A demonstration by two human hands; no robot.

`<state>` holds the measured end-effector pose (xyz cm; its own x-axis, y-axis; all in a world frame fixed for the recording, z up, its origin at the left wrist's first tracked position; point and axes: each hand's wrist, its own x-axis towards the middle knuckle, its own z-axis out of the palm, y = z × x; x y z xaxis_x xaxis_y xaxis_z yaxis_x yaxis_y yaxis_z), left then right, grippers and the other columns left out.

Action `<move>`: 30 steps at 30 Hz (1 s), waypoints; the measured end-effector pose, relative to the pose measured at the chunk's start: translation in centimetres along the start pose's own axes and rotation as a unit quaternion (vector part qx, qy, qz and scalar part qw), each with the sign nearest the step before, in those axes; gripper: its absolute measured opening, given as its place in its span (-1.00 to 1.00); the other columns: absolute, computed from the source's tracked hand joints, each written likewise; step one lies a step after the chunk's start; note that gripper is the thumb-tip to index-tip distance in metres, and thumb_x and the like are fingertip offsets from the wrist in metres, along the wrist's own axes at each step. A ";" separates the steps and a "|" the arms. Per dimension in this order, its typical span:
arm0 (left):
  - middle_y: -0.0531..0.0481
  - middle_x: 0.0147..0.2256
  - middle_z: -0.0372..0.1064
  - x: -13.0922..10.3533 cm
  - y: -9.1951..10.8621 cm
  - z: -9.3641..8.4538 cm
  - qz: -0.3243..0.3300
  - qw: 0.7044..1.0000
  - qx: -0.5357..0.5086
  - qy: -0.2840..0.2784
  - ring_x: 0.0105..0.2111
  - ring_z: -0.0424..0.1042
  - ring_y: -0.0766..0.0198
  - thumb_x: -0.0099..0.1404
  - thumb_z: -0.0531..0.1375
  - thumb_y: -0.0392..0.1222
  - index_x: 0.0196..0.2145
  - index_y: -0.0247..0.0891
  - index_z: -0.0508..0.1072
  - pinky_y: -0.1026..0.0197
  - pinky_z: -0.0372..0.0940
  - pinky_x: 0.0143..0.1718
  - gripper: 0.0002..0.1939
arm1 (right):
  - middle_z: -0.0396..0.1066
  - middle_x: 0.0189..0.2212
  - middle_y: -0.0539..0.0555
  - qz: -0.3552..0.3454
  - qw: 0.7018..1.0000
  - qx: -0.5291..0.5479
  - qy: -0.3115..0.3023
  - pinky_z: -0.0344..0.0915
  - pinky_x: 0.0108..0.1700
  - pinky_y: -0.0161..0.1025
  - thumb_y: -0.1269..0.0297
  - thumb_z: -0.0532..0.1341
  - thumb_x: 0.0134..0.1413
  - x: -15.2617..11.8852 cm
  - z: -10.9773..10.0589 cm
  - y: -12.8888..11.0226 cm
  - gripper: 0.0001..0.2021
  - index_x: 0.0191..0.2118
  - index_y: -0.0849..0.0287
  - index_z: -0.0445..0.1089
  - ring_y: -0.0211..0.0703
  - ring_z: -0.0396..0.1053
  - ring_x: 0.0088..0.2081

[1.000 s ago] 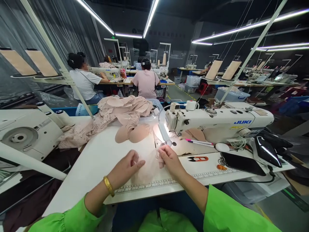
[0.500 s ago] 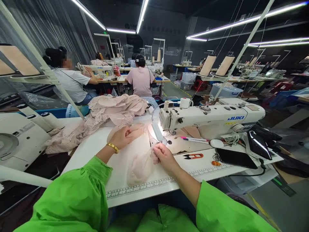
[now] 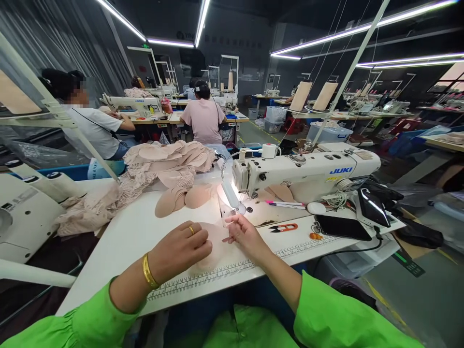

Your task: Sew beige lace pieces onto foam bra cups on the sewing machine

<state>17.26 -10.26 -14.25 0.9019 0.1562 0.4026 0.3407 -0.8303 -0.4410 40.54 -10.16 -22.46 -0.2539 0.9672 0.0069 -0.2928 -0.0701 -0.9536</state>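
Note:
My left hand (image 3: 183,249), with a gold ring and bracelet, hovers over or rests at the left side of a sheer pale pink fabric piece (image 3: 212,258). Its fingers are curled in, and anything inside them is hidden. At the fabric's right edge, close to the sewing machine's needle area, is my right hand (image 3: 244,237). Its fingers are apart, with no clear grip on the cloth. Beige moulded cups (image 3: 170,202) lie on the white table beyond my left hand. The white sewing machine (image 3: 308,171) has its lamp lit.
A heap of beige lace pieces (image 3: 166,162) lies at the back left. Orange thread snips (image 3: 284,227), pens (image 3: 286,205) and a black phone (image 3: 342,227) lie right of my right hand. A printed ruler (image 3: 232,268) runs along the front edge. Co-workers sit at machines ahead.
My left hand has come back from the cups toward me, over the sheer fabric, uncovering the cups. My right hand's fingers have loosened from the fabric. The view has shifted slightly right.

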 end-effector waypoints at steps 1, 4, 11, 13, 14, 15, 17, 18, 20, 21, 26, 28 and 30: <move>0.01 -0.36 0.37 0.0 -0.1 0.1 0.013 1.000 0.005 -0.006 -0.39 0.26 0.19 0.39 0.12 -0.53 -0.26 -0.25 0.37 0.10 0.25 -0.25 -0.80 | 0.41 -0.35 -0.06 -0.009 1.000 -0.020 -0.004 0.36 -0.12 -0.18 -0.13 0.44 0.09 -0.2 0.1 -0.1 -0.49 -0.03 0.11 0.39 -0.22 0.47 -0.32; -0.02 -0.29 0.42 -0.3 -0.1 0.0 -0.003 0.999 -0.036 -0.040 -0.32 0.34 0.15 0.42 0.26 -0.28 -0.19 -0.24 0.40 0.05 0.29 -0.16 -0.93 | 0.43 -0.33 -0.06 -0.053 0.994 -0.094 -0.008 0.35 -0.10 -0.18 0.07 0.42 0.13 -0.8 0.1 -1.3 -0.60 -0.02 0.09 0.35 -0.20 0.43 -0.27; -0.30 0.25 0.31 0.8 0.4 -1.5 -0.271 0.914 -0.302 -0.015 0.20 0.35 -0.13 0.28 0.34 0.29 0.35 -0.16 0.18 -0.11 0.35 0.15 -0.14 | 0.53 -0.21 0.02 -0.152 0.871 -0.437 -0.167 0.33 -0.16 -0.20 0.43 0.20 0.28 -2.7 1.4 -8.7 -0.65 0.14 0.06 0.29 -0.15 0.45 -0.25; -0.30 0.33 0.23 2.0 0.5 -1.5 -0.269 0.873 -0.405 -0.044 0.28 0.31 -0.14 0.26 0.39 0.22 0.44 -0.11 0.04 -0.14 0.32 0.22 -0.02 | 0.56 -0.19 0.05 -0.187 0.819 -0.488 -0.237 0.32 -0.16 -0.21 0.48 0.19 0.28 -3.0 2.1 -10.9 -0.67 0.11 0.07 0.31 -0.11 0.48 -0.21; -0.27 0.29 0.29 2.6 0.4 -1.4 -0.261 0.848 -0.458 -0.057 0.25 0.34 -0.12 0.25 0.41 0.18 0.43 -0.10 0.04 -0.12 0.32 0.22 -0.02 | 0.57 -0.19 0.05 -0.202 0.797 -0.505 -0.263 0.32 -0.18 -0.21 0.49 0.19 0.28 -3.0 2.4 -11.9 -0.69 0.08 0.07 0.32 -0.09 0.49 -0.21; -0.22 0.20 0.39 3.2 0.3 -1.4 -0.256 0.823 -0.503 -0.064 0.19 0.40 -0.08 0.25 0.41 0.13 0.38 -0.11 0.14 -0.09 0.35 0.19 -0.12 | 0.57 -0.20 0.04 -0.215 0.781 -0.517 -0.278 0.31 -0.20 -0.22 0.48 0.20 0.28 -3.1 2.5 -12.8 -0.71 0.06 0.06 0.34 -0.08 0.49 -0.22; -0.05 -0.08 0.51 3.9 0.0 -1.2 -0.256 0.791 -0.551 -0.075 -0.05 0.51 0.06 0.27 0.35 0.03 0.14 -0.14 0.37 0.02 0.42 0.03 -0.45 | 0.56 -0.24 0.02 -0.236 0.764 -0.533 -0.278 0.29 -0.23 -0.23 0.45 0.21 0.29 -3.0 2.6 -14.3 -0.74 0.03 0.03 0.37 -0.07 0.49 -0.25; 0.03 -0.23 0.48 4.1 -0.2 -1.2 -0.263 0.784 -0.556 -0.083 -0.19 0.50 0.14 0.28 0.31 0.00 0.01 -0.16 0.42 0.09 0.43 -0.10 -0.61 | 0.56 -0.25 0.02 -0.247 0.759 -0.540 -0.266 0.29 -0.24 -0.23 0.43 0.20 0.31 -3.0 2.6 -14.9 -0.76 0.03 0.03 0.38 -0.07 0.49 -0.26; 0.14 -0.44 0.30 4.0 -0.6 -1.3 -0.293 0.781 -0.544 -0.093 -0.44 0.35 0.28 0.31 0.22 -0.05 -0.17 -0.18 0.41 0.22 0.34 -0.35 -0.80 | 0.55 -0.27 0.03 -0.274 0.748 -0.561 -0.227 0.28 -0.24 -0.23 0.39 0.16 0.36 -2.8 2.3 -15.7 -0.80 0.02 0.03 0.40 -0.07 0.49 -0.27; 0.18 -0.50 0.20 3.9 -0.8 -1.4 -0.317 0.784 -0.527 -0.087 -0.51 0.26 0.32 0.32 0.18 -0.07 -0.21 -0.17 0.38 0.26 0.26 -0.44 -0.84 | 0.54 -0.28 0.04 -0.293 0.738 -0.573 -0.205 0.27 -0.24 -0.22 0.38 0.13 0.39 -2.7 2.2 -15.7 -0.80 0.02 0.04 0.41 -0.07 0.48 -0.27; 0.20 -0.59 0.13 2.5 -1.3 -1.2 -0.320 0.912 -0.246 0.073 -0.61 0.14 0.34 0.29 0.12 -0.31 -0.36 -0.16 0.28 0.26 0.06 -0.55 -0.91 | 0.57 -0.27 0.13 -0.428 0.654 -0.618 -0.086 0.24 -0.28 -0.18 0.41 -0.01 0.46 -1.3 1.3 -12.2 -0.71 -0.01 0.11 0.46 -0.07 0.46 -0.27; 0.15 -0.56 0.22 2.0 -1.0 -0.4 -0.237 0.960 -0.103 0.104 -0.57 0.22 0.28 0.34 0.09 -0.42 -0.37 -0.16 0.31 0.21 0.12 -0.46 -0.81 | 0.61 -0.18 0.13 -0.459 0.639 -0.613 -0.070 0.25 -0.26 -0.17 0.45 -0.02 0.46 -0.1 0.3 -9.3 -0.68 -0.01 0.10 0.48 -0.08 0.47 -0.25; 0.10 -0.52 0.31 1.7 -0.3 1.0 -0.165 0.983 -0.049 0.059 -0.53 0.28 0.23 0.39 0.08 -0.45 -0.37 -0.18 0.34 0.15 0.18 -0.39 -0.77 | 0.62 -0.14 0.13 -0.464 0.646 -0.599 -0.092 0.26 -0.24 -0.16 0.45 -0.01 0.46 1.4 -1.2 -6.3 -0.67 -0.05 0.09 0.51 -0.07 0.47 -0.23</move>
<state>18.96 -9.19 -14.29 0.7079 0.3665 0.6038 0.5766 -0.7936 -0.1942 43.17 -8.08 -16.80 -0.6201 0.4035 0.6728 0.4980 0.8651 -0.0598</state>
